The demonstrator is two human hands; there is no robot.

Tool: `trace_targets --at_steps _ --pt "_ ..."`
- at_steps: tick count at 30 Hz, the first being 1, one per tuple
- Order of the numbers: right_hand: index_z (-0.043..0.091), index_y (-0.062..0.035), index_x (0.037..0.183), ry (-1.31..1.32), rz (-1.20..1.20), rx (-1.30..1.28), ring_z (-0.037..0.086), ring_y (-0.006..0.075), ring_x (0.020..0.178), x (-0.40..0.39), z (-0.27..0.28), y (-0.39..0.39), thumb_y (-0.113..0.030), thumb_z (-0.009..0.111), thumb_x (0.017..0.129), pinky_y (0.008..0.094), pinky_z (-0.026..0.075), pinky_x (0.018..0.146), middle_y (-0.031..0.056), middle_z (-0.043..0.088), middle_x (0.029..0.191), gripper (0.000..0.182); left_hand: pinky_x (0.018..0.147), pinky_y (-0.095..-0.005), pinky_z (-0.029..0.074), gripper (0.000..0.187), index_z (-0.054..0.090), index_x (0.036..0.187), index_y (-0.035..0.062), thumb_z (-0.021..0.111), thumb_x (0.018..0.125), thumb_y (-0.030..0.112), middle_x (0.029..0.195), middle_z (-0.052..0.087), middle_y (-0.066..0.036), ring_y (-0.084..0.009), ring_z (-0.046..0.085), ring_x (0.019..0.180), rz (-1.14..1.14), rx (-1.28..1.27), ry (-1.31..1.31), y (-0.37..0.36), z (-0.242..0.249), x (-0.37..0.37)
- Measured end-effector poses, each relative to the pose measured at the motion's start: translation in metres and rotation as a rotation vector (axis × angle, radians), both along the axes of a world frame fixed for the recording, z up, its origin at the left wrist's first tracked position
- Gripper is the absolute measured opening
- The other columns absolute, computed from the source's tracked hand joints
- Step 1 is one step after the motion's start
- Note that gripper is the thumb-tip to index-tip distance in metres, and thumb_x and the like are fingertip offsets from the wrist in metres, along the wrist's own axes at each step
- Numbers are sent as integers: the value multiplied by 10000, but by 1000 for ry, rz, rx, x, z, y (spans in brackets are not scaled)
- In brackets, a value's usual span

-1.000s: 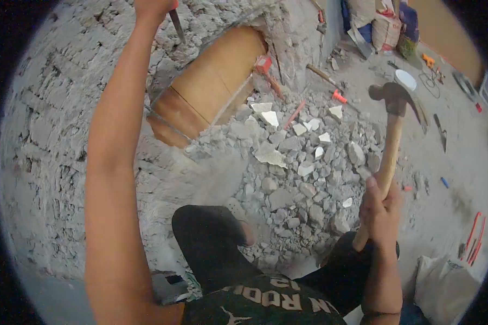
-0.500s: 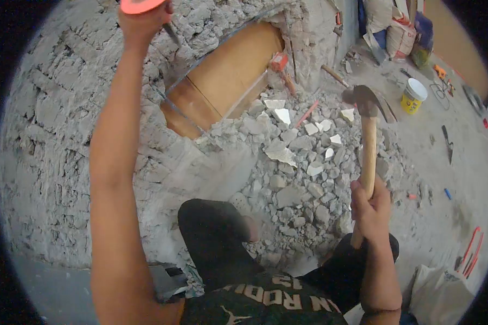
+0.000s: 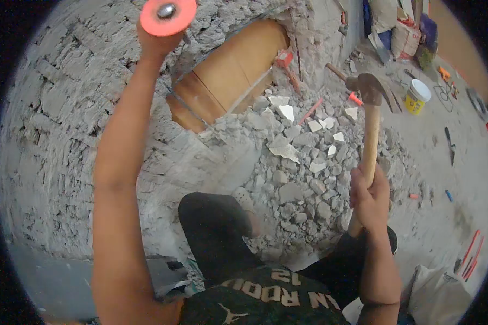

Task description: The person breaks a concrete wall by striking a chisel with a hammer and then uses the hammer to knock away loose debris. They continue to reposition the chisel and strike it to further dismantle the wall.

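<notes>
High at the left, my left hand [image 3: 158, 44] grips a chisel with a round orange hand guard [image 3: 179, 23]; its metal striking end [image 3: 166, 11] faces me. The guard hides most of my fingers, and the chisel's tip is hard to make out against the rough concrete wall [image 3: 81, 114]. My right hand [image 3: 371, 196] is wrapped around the wooden handle of a claw hammer [image 3: 371, 130]. The hammer's head is raised over the rubble, apart from the chisel. Right of the chisel, a broken-out opening shows a tan panel [image 3: 228, 70] crossed by thin metal bars.
Broken concrete rubble [image 3: 290, 192] covers the floor before my knees. A red-headed mallet [image 3: 283, 58] leans by the opening, and another wooden-handled tool [image 3: 336, 71] lies behind the hammer. Farther right are a yellow-and-white bucket [image 3: 416, 97], sacks [image 3: 405, 39] and loose tools.
My left hand and the chisel have shifted right and slightly down, and the guard's face has turned toward me. The hammer has risen slightly, still in my right hand.
</notes>
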State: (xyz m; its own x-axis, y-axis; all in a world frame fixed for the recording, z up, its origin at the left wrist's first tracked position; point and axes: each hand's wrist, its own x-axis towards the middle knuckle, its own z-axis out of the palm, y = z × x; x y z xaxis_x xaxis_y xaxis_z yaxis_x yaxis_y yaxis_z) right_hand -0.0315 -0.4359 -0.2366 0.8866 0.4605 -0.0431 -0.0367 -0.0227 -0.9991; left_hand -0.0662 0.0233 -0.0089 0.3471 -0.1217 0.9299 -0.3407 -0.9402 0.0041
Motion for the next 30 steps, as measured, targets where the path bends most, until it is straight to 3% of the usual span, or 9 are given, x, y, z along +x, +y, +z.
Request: trace_targets --at_steps 2,7,9,11,12,14,16,22,30 --pt "504 -49 970 -50 5 59 437 56 434 1 -5 5 -181 586 906 220 362 384 -20 477 590 168 589 -333 517 211 608 983 52 691 808 135 818 646 -60 -150 624 691 -10 117 -99 1 3 0" --pt "521 -48 937 -44 30 -3 436 55 453 -8 5 12 -197 595 908 229 359 401 -27 482 600 169 574 -325 510 162 603 938 56 686 820 132 795 639 -63 -152 619 679 77 -64 145 -3 11 -11" --pt "530 -44 921 -5 32 -23 432 50 473 -12 7 14 -210 605 909 236 354 418 -37 484 611 183 567 -333 501 142 599 911 61 681 834 146 756 629 -54 -161 612 670 124 74 100 -13 12 -4" --pt "523 -49 902 -29 15 -66 441 62 439 -13 1 20 -221 604 907 240 366 396 -25 492 589 191 563 -338 496 131 596 895 60 641 866 179 740 623 -53 -170 611 656 -729 -487 324 -27 14 8" --pt "523 -49 902 -42 26 -70 441 62 439 -14 0 22 -221 604 907 240 366 396 -25 492 589 191 604 -366 509 197 604 931 63 585 894 256 776 644 -76 -226 637 716 -220 -83 352 -45 6 -4" --pt "522 -60 896 -30 69 -59 452 70 448 -16 2 26 -205 583 910 233 372 400 -19 478 587 158 810 -332 506 325 652 1007 64 735 748 241 1054 664 -91 -213 641 959 7 272 314 -46 -18 -10" --pt "521 -62 896 -47 86 -39 453 70 448 -18 2 30 -204 582 910 234 374 400 -20 479 587 155 622 -398 489 209 622 845 100 702 719 246 819 650 -62 -270 603 691 42 473 225 -61 -52 0" --pt "500 -63 905 21 98 14 453 81 423 -21 -7 30 -201 573 913 239 371 374 -17 467 575 157 796 -350 438 93 591 858 151 573 771 178 814 574 -23 -205 583 805 189 704 446 -60 -142 -17" --pt "503 -47 915 -71 80 -60 464 91 424 -15 -4 26 -207 576 910 248 385 377 -6 473 571 176 817 -353 426 105 579 871 164 569 779 213 764 552 8 -174 574 795 209 792 434 -52 -143 -35"
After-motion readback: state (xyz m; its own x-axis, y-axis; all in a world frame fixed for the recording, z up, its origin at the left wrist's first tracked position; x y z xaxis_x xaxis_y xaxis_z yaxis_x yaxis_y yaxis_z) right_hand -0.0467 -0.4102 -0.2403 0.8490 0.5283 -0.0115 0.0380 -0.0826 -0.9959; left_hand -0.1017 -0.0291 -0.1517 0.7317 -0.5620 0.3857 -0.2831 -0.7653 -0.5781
